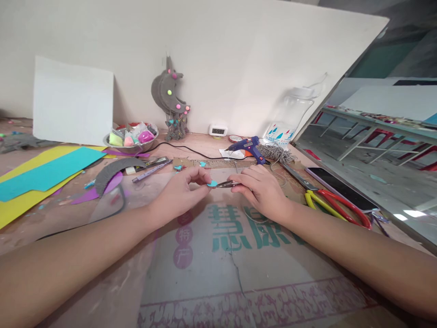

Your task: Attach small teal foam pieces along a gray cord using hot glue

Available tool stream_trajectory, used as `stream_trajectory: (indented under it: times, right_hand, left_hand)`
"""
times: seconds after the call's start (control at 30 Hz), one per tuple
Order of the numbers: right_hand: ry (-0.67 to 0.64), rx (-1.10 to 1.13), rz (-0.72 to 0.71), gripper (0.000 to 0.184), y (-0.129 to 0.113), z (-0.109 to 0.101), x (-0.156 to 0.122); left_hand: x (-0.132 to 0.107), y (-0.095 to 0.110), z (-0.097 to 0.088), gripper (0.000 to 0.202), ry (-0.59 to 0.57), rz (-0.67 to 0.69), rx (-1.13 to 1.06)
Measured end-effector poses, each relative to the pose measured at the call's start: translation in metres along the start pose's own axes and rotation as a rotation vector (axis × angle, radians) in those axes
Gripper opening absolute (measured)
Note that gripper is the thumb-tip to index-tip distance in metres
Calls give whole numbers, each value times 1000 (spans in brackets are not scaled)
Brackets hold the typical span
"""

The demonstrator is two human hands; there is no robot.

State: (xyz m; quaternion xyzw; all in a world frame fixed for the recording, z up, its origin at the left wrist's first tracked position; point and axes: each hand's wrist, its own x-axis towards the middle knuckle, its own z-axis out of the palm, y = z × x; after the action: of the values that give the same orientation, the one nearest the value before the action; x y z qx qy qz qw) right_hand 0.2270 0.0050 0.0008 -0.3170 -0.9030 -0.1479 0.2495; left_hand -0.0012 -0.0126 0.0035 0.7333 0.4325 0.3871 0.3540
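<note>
From my remote seat I see both hands meeting over the middle of the table (85, 214), above a printed cardboard sheet (218, 273). The left hand (180, 191) has its fingers pinched together on a small teal piece (212, 183), held just off the cardboard. The right hand (261, 191) has its fingers closed round a pair of small snips (225, 184), whose tips touch the piece's right edge. I judge the piece feather-light, thin and soft, likely foam or felt, easy to bend or crush. It seems best gripped by its flat faces near the edge away from the blades. The snips look stiff and sharp, to be held by the handle. A blue glue gun (247, 146) lies beyond the hands, and red-and-yellow scissors (336, 205) lie to the right
</note>
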Motion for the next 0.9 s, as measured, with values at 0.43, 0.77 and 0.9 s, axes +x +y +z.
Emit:
stream_trajectory:
  times: [0.43, 0.77, 0.9]
  right_hand:
    - [38, -21, -47, 27, -1, -1, 0]
    - [33, 3, -57, 25, 0, 1, 0]
    - [47, 6, -63, 27, 0, 2, 0]
  left_hand:
    - [0, 0, 0, 8, 4, -7, 9]
    - [0, 0, 0, 8, -17, -30, -24]
    - [0, 0, 0, 7, -21, -41, -40]
